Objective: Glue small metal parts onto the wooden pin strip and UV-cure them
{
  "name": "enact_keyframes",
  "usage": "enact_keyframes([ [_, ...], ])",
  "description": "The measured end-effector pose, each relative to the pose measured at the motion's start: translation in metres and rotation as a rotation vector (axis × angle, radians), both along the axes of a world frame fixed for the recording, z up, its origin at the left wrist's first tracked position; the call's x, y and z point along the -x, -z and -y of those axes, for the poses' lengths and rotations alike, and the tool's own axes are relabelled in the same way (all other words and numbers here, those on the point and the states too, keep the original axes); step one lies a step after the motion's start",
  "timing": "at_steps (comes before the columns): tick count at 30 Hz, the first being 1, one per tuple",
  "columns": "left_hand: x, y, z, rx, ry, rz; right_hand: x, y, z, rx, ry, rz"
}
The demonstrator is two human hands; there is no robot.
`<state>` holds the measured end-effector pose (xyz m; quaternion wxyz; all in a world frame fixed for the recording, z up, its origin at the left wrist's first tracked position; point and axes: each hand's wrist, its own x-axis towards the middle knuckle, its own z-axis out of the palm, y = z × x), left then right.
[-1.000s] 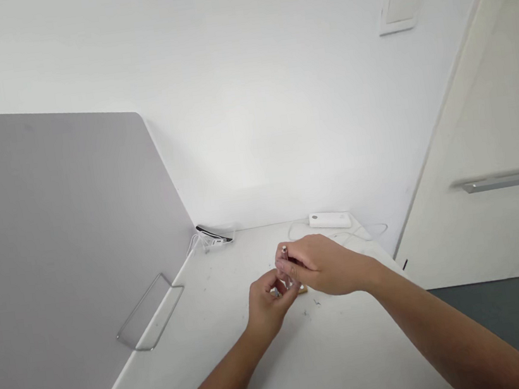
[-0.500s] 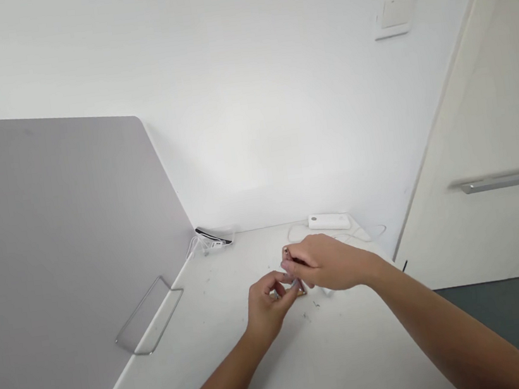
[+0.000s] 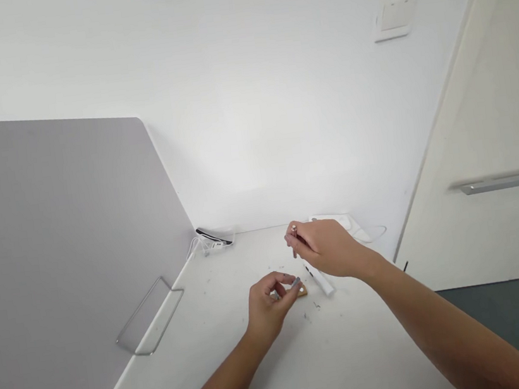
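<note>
My left hand (image 3: 267,305) is closed in a pinch on a small grey piece (image 3: 296,281), whose kind I cannot make out. Below the fingertips, a small wooden block (image 3: 303,291) with a white spot shows in part; the hand covers the rest. Raised a little above and to the right, my right hand (image 3: 326,246) is closed around a slim, short metallic tool (image 3: 295,241), its end pointing down. A white, tube-like item (image 3: 321,281) with a dark tip lies on the table between and to the right of the hands.
Small grey scraps (image 3: 316,305) are scattered on the white table (image 3: 356,347). A white box-shaped device (image 3: 354,226) with a cable is against the wall, and a black-and-white item (image 3: 215,237) with cables stands at the back left. A wire bracket (image 3: 149,317) clips over the left edge.
My right hand has lifted up and away from my left hand with the metallic tool, uncovering the white tube-like item. My left hand stays in nearly the same place.
</note>
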<state>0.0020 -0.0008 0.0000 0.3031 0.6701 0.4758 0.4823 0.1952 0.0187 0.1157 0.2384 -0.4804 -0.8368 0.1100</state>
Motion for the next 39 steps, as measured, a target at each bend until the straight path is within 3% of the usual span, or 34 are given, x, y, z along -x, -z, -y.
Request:
enact_keyframes([
  [3,0.000,0.001,-0.001,0.004,0.002,0.006,-0.004,-0.005,0.002,0.090,-0.054,0.048],
  [7,0.002,0.002,-0.001,-0.001,0.024,0.003,-0.001,-0.010,0.012,0.268,-0.251,0.025],
  [11,0.003,0.003,-0.002,-0.021,0.024,-0.016,0.011,-0.006,0.018,0.269,-0.361,-0.056],
  [18,0.001,0.003,-0.001,0.002,0.016,0.012,0.011,0.005,0.006,0.086,-0.135,-0.064],
  [24,0.000,0.000,0.001,-0.002,0.001,0.019,-0.002,0.000,0.000,0.027,-0.037,0.018],
  [29,0.001,-0.002,0.001,0.012,0.021,0.009,0.000,-0.008,0.013,0.263,-0.268,0.034],
  [33,0.003,0.000,0.000,-0.006,0.026,-0.001,0.010,-0.006,0.021,0.218,-0.344,-0.050],
  [39,0.002,0.005,-0.002,0.055,0.029,0.055,0.011,0.004,0.008,0.004,-0.072,-0.042],
])
